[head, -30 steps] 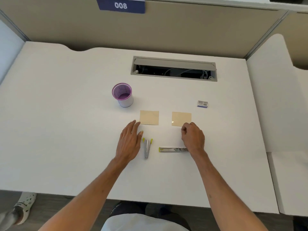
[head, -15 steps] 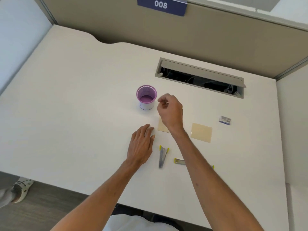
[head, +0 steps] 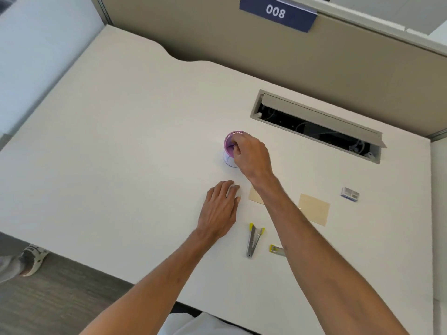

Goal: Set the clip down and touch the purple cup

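Observation:
A small purple-rimmed cup (head: 228, 157) stands on the white desk (head: 121, 153). My right hand (head: 251, 155) hovers over its mouth with curled fingertips bunched together; anything between them is too small to see. My left hand (head: 221, 209) lies flat on the desk just below the cup, fingers straight. Two beige paper slips lie to the right: one (head: 255, 197) partly under my right forearm, the other (head: 314, 209) in full view. A metal stapler part with yellow tips (head: 254, 239) sits near my left wrist. A second metal strip (head: 277, 250) is partly hidden by my right arm.
A small blue-and-white box (head: 350, 194) lies at the right. An open cable hatch (head: 316, 126) is set into the desk's back. A partition with a "008" sign (head: 277, 12) runs behind. Someone's shoe (head: 31, 258) shows on the floor at the left.
My right hand rose from the right paper slip and travelled left and forward to the cup's mouth. My left hand stayed flat. The view swung left.

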The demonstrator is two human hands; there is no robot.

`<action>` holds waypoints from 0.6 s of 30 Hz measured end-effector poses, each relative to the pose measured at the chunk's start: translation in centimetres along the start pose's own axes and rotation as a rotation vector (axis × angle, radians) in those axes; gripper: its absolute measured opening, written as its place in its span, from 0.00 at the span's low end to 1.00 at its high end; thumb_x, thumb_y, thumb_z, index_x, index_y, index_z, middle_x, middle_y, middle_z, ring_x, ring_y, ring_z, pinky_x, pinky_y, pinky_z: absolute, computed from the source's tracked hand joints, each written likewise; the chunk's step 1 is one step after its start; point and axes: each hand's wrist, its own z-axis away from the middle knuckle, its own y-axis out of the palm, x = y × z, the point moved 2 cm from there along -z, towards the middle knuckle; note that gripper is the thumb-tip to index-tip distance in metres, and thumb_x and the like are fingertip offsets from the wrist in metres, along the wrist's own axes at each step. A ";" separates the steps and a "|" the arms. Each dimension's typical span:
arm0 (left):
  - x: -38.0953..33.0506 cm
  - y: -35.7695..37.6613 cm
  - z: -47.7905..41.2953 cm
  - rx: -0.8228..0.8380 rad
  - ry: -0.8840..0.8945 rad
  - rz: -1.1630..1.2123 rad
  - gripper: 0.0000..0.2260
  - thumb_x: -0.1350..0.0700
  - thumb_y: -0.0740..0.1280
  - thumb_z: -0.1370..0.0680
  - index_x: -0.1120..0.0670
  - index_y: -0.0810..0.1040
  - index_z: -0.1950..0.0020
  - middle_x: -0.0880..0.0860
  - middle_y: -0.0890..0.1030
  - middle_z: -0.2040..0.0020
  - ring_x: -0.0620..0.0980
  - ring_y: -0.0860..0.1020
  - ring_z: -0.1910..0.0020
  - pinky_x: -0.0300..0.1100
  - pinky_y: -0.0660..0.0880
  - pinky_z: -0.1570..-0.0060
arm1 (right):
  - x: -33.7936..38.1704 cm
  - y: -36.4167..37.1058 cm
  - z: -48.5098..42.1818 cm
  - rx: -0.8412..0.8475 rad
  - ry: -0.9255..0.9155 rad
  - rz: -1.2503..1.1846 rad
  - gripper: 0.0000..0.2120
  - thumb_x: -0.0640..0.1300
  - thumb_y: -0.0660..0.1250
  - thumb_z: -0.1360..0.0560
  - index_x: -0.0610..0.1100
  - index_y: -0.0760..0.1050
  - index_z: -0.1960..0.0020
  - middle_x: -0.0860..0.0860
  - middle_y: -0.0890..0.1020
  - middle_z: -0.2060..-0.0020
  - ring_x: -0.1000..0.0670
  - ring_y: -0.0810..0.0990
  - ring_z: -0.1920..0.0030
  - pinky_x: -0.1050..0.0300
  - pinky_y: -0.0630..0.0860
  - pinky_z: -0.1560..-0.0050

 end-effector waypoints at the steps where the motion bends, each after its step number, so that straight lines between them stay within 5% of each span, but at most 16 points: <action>1: 0.0 0.0 0.0 0.000 -0.009 0.009 0.16 0.52 0.57 0.10 0.54 0.74 0.24 0.54 0.75 0.23 0.57 0.72 0.23 0.52 0.71 0.26 | 0.1 -0.1 0.1 -0.002 -0.002 -0.001 0.17 0.36 0.63 0.18 0.44 0.81 0.32 0.48 0.84 0.33 0.40 0.83 0.39 0.48 0.80 0.43; 10: -2.5 -0.5 -0.7 -0.018 -0.039 0.068 0.16 0.57 0.63 0.13 0.55 0.77 0.26 0.55 0.77 0.26 0.58 0.75 0.27 0.53 0.74 0.31 | -3.1 -1.9 5.7 -0.272 0.115 -0.193 0.11 0.36 0.66 0.18 0.47 0.84 0.43 0.52 0.86 0.48 0.46 0.85 0.52 0.48 0.82 0.54; 18: -8.1 0.4 -1.6 -0.035 -0.001 0.072 0.15 0.61 0.65 0.14 0.58 0.78 0.27 0.57 0.79 0.28 0.60 0.76 0.29 0.55 0.76 0.34 | -10.8 -1.8 15.1 -0.154 0.313 -0.204 0.09 0.41 0.66 0.20 0.53 0.82 0.48 0.58 0.86 0.52 0.53 0.84 0.54 0.55 0.78 0.56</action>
